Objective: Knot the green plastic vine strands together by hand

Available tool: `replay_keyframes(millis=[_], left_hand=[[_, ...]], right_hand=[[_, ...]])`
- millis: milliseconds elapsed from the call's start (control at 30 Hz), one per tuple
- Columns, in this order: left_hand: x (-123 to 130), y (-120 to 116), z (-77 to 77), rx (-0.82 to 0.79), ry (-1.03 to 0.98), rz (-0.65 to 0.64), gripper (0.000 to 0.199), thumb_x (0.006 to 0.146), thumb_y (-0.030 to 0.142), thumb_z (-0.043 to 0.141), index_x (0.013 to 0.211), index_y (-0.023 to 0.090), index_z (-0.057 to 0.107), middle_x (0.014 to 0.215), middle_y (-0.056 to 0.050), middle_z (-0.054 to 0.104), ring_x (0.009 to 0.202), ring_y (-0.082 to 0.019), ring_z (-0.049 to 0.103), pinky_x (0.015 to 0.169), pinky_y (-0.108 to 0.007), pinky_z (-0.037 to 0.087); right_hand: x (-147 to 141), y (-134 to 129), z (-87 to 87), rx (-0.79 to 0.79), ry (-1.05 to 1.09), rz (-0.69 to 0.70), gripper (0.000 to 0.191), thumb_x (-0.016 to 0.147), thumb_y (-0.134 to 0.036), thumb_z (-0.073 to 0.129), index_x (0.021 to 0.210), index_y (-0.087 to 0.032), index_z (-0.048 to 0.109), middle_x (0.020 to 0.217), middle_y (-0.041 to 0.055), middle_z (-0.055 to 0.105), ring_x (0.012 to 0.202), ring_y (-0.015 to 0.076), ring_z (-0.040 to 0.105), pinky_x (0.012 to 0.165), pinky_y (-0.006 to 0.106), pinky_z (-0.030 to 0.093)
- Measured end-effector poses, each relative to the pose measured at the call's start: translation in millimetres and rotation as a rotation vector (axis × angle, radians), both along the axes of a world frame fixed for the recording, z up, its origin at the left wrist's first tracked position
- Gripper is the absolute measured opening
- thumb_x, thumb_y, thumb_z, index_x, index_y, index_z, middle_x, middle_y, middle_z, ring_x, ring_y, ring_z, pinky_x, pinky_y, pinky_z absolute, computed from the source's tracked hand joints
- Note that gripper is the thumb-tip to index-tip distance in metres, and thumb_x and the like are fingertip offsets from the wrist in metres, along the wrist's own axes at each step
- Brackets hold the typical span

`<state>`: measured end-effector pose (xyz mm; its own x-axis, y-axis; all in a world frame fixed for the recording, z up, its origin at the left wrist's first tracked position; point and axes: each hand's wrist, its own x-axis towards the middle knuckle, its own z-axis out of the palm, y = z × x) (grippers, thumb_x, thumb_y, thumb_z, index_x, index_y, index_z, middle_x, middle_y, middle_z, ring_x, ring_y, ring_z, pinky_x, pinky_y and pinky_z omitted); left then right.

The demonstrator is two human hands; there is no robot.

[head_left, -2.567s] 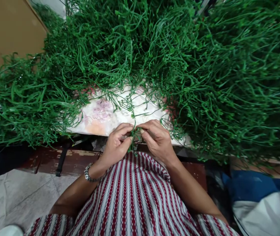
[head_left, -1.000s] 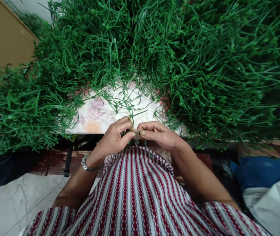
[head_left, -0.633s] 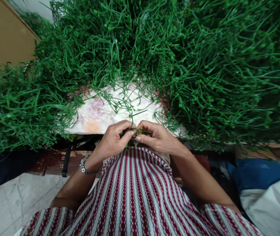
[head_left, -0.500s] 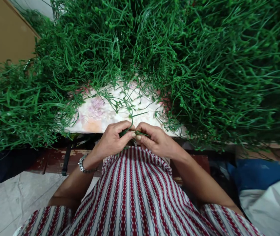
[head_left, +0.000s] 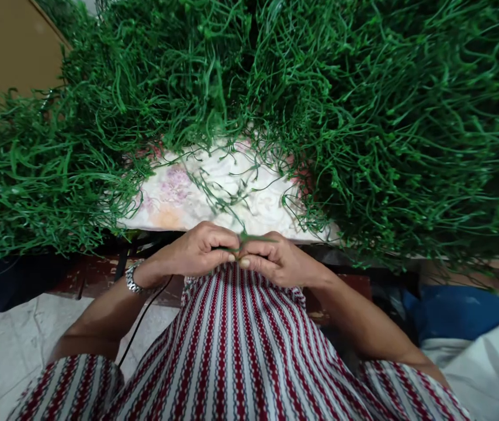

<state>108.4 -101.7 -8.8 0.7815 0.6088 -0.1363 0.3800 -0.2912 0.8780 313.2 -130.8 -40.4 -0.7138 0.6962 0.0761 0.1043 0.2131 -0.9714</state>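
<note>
Close to the table's front edge, my left hand (head_left: 205, 248) and my right hand (head_left: 273, 258) meet in front of my striped shirt. Thumbs and fingers of both are pinched on a thin green plastic stem (head_left: 258, 238), part of an artificial plant piece. Its strands stick up past the fingertips and look blurred. How the stem runs inside the fingers is hidden. Just beyond the hands, loose green stems (head_left: 214, 199) lie on the pale flowered tablecloth (head_left: 168, 219).
A large heap of green artificial stems (head_left: 363, 128) covers the back and right of the table. Another pile (head_left: 43, 181) lies at the left, beside a brown board (head_left: 8, 52). Blue and pale cloth (head_left: 464, 316) sits at the lower right.
Both hands have come slightly lower and closer to my body. The strand that stood up between them now lies lower, across the right fingers. My left forearm has swung outward.
</note>
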Motion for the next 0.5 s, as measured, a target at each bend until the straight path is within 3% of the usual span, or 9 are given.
replay_keyframes(millis=[67, 200, 367, 500], left_hand=[[-9.6, 3.9, 3.2, -0.085, -0.035, 0.019, 0.019, 0.073, 0.014, 0.053, 0.055, 0.017, 0.056, 0.053, 0.001, 0.047, 0.053, -0.011, 0.043, 0.053, -0.024, 0.033], [-12.0, 6.8, 2.3, -0.197, -0.2, 0.389, 0.009, 0.072, 0.021, 0.061, 0.064, 0.017, 0.062, 0.061, -0.002, 0.057, 0.057, -0.012, 0.048, 0.055, -0.025, 0.038], [18.1, 1.3, -8.9, -0.487, -0.474, 0.605, 0.015, 0.069, 0.028, 0.065, 0.065, 0.016, 0.058, 0.068, 0.0, 0.051, 0.061, -0.011, 0.048, 0.057, -0.024, 0.041], [31.8, -1.9, -17.6, -0.536, -0.613, 0.731, 0.013, 0.064, 0.022, 0.068, 0.062, 0.015, 0.057, 0.073, 0.0, 0.051, 0.069, -0.011, 0.05, 0.065, -0.024, 0.044]], right_hand=[[14.4, 1.8, 8.2, 0.063, -0.007, 0.027, 0.029, 0.089, -0.029, 0.046, 0.063, -0.016, 0.051, 0.056, -0.0037, 0.039, 0.051, 0.0062, 0.035, 0.05, 0.02, 0.029], [30.3, 8.7, 20.9, 0.142, -0.077, -0.182, 0.03, 0.089, -0.033, 0.046, 0.067, -0.017, 0.057, 0.056, -0.0008, 0.05, 0.05, 0.0079, 0.042, 0.05, 0.022, 0.031], [4.3, 13.8, 10.7, 0.108, -0.102, -0.37, 0.026, 0.089, -0.037, 0.045, 0.092, -0.016, 0.059, 0.073, 0.0016, 0.059, 0.063, 0.0102, 0.05, 0.058, 0.021, 0.037], [-14.1, 14.0, 0.0, 0.044, -0.125, -0.395, 0.032, 0.083, -0.045, 0.053, 0.093, -0.015, 0.057, 0.072, -0.0002, 0.055, 0.062, 0.0098, 0.046, 0.056, 0.021, 0.035]])
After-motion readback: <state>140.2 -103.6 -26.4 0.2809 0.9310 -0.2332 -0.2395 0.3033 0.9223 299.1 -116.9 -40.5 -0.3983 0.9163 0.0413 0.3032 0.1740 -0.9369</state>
